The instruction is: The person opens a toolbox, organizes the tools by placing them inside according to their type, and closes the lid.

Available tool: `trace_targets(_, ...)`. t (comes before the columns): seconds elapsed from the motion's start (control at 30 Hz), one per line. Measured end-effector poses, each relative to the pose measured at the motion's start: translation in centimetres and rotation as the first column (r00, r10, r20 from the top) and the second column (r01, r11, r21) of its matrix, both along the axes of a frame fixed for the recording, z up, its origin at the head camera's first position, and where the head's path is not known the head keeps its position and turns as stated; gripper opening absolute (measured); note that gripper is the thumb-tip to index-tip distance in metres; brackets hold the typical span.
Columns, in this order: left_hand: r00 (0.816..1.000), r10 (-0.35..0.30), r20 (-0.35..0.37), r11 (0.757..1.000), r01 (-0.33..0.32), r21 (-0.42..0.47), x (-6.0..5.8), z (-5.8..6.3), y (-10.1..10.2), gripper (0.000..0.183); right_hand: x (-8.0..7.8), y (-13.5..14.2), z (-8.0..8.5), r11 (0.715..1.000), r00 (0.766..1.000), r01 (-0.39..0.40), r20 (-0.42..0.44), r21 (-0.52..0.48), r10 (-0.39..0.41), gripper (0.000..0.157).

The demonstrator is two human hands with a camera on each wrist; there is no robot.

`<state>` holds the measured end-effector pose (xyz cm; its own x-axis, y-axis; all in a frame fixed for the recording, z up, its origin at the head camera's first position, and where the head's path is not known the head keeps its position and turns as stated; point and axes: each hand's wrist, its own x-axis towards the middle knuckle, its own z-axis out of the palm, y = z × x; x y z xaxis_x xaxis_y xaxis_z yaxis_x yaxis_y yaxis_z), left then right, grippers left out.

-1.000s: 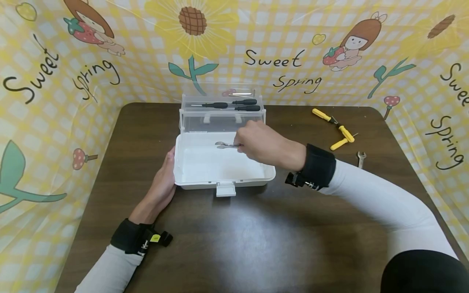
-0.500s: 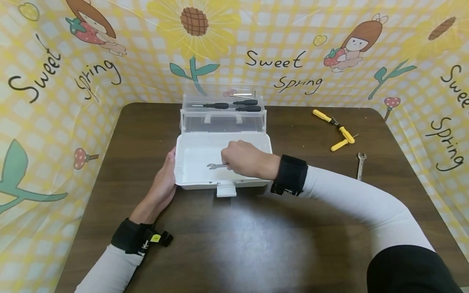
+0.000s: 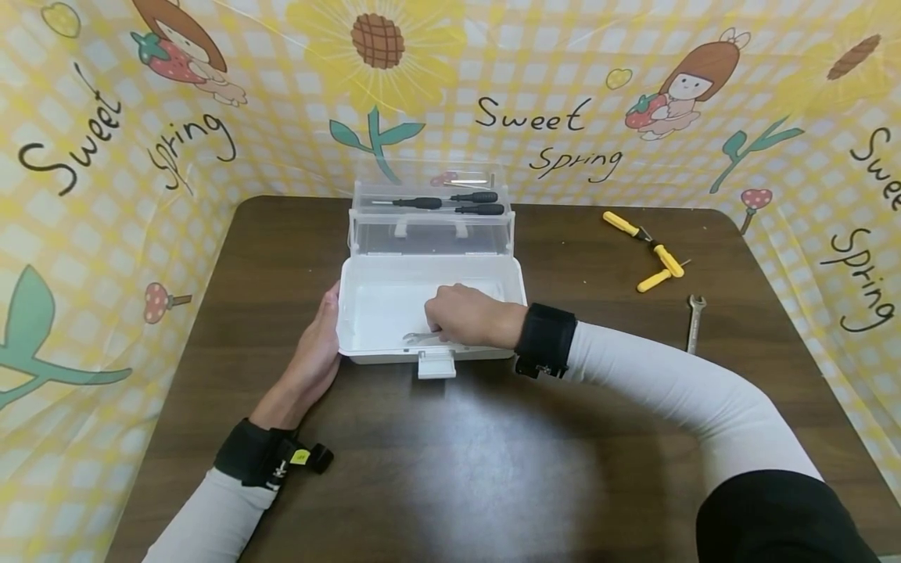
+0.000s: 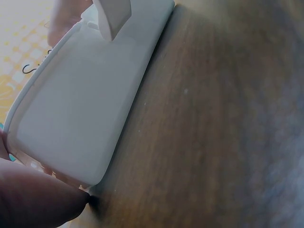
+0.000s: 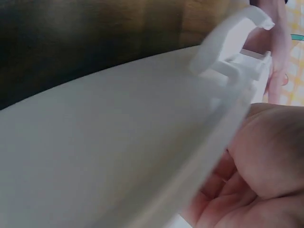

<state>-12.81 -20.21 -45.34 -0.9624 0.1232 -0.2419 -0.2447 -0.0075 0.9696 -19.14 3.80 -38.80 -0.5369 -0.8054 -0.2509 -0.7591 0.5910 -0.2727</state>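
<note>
A white toolbox [image 3: 380,360] stands open on the table with its front latch [image 3: 436,364] hanging down. My right hand [image 3: 470,315] is inside, low by the front wall, and grips a small silver wrench [image 3: 417,338]. One wrench end sticks out to the left of the fist; the rest is hidden by the hand. In the right wrist view the curled fingers [image 5: 230,192] sit behind the toolbox's front wall. My left hand [image 3: 315,352] lies against the toolbox's left side with fairly straight fingers. The left wrist view shows the left thumb [image 4: 40,194] at a lower corner.
Black-handled screwdrivers [image 3: 420,203] lie in the raised clear lid section [image 3: 431,234] at the back. Yellow-handled screwdrivers [image 3: 666,261] and another wrench [image 3: 694,324] lie on the table [image 3: 598,438] to the right, the wrench partly behind the right sleeve. A patterned cloth rises behind.
My right hand has moved toward the front of the toolbox and lower, carrying the wrench. The left hand stays at the toolbox's side. More of the other wrench on the table shows now.
</note>
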Motion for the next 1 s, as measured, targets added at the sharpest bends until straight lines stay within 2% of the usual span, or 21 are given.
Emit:
trace_targets(0.33,1.0,-0.003,-0.011,1.0,0.003,0.008,0.1,0.0,0.0,0.069,-0.3,-0.1,-1.3,1.0,0.999,0.008,-0.052,0.004,-0.008,0.038)
trace_targets(0.77,1.0,-0.001,-0.009,1.0,0.002,0.007,0.1,-0.1,-0.1,0.069,-0.7,-0.1,-1.7,1.0,0.994,0.014,-0.113,-0.001,-0.014,0.023)
trace_targets(1.0,1.0,-0.003,-0.016,1.0,0.003,0.012,0.1,-0.1,0.0,0.068,-0.7,-0.1,-1.6,1.0,0.993,0.027,-0.113,0.005,-0.026,0.023)
